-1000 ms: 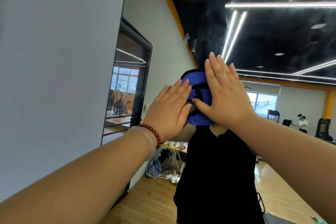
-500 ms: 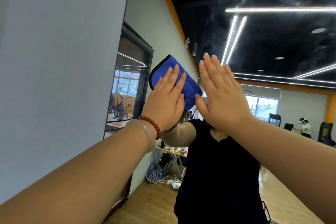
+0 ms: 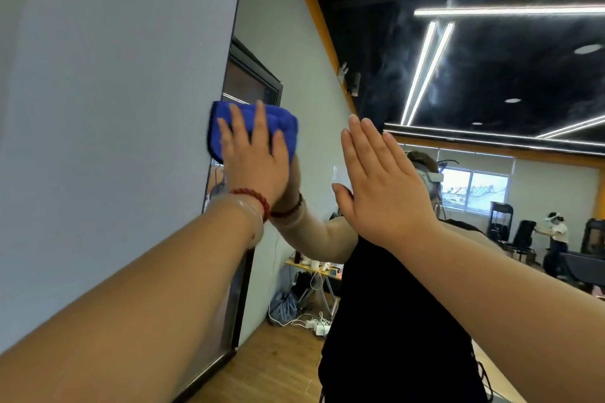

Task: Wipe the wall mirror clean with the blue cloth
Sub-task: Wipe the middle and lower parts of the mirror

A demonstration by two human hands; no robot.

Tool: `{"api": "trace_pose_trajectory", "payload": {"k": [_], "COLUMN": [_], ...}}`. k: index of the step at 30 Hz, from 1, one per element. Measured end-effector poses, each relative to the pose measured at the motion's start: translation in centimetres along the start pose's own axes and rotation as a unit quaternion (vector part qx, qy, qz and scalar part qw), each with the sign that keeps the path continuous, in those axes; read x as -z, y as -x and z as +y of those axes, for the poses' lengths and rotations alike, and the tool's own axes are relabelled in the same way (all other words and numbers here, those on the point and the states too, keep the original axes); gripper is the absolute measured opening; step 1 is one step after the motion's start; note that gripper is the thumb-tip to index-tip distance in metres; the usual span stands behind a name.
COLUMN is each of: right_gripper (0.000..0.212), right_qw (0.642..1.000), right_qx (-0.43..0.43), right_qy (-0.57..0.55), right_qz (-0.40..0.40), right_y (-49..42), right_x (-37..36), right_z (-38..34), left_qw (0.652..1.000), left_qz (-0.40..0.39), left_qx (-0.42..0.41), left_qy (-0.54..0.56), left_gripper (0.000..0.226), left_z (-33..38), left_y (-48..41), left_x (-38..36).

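The wall mirror (image 3: 474, 82) fills the right part of the view and reflects a room with ceiling lights and a person in black. A folded blue cloth (image 3: 278, 123) lies flat against the glass at the mirror's left edge. My left hand (image 3: 253, 157) presses it there with straight, spread fingers; a red bead bracelet circles that wrist. My right hand (image 3: 379, 186) rests flat on the glass to the right of the cloth, fingers straight and together, holding nothing.
A plain grey wall (image 3: 108, 108) runs along the left, up to the mirror's edge. The reflection shows a dark door frame (image 3: 258, 72), a small table with cables (image 3: 314, 271) on a wooden floor, and people far off at the right.
My left hand has slid the blue cloth left and slightly up across the glass to the mirror's left edge. My right hand stayed flat on the mirror, and the view tilted upward.
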State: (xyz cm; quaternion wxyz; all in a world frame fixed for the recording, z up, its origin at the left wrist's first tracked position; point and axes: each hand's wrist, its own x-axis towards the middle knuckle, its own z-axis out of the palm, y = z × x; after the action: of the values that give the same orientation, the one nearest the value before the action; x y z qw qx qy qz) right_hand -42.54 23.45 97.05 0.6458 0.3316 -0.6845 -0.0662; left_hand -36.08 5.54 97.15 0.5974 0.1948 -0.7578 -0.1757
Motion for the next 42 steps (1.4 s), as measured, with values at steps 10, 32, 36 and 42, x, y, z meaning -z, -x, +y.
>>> {"api": "trace_pose_trajectory", "payload": {"k": [10,32,36,42], "right_gripper": [0.072,0.067,0.068,0.067], "right_qw": [1.000,0.996,0.996,0.996], "right_qx": [0.000,0.071,0.073,0.072], "right_qy": [0.019,-0.020,-0.019,-0.010], "right_qz": [-0.004,-0.052,-0.046,-0.047], "right_y": [0.1,5.3,5.3,5.4], "right_x": [-0.1,-0.6,-0.5,-0.7], "right_z": [0.0,-2.8,-2.9,-2.9], "left_qw": [0.999,0.995,0.994,0.996], "left_qz": [-0.026,-0.099,-0.052,-0.028], "left_qx": [-0.043,-0.011,0.091,0.077], "left_qy": [-0.003,-0.010,0.006,0.034], "left_gripper": [0.054,0.058,0.055,0.057], "left_z": [-2.7,-2.9,-3.1,-1.6], "left_y": [5.8,13.3,8.8,12.5], "left_x": [-1.3,-2.6,-1.7,-3.3]}}
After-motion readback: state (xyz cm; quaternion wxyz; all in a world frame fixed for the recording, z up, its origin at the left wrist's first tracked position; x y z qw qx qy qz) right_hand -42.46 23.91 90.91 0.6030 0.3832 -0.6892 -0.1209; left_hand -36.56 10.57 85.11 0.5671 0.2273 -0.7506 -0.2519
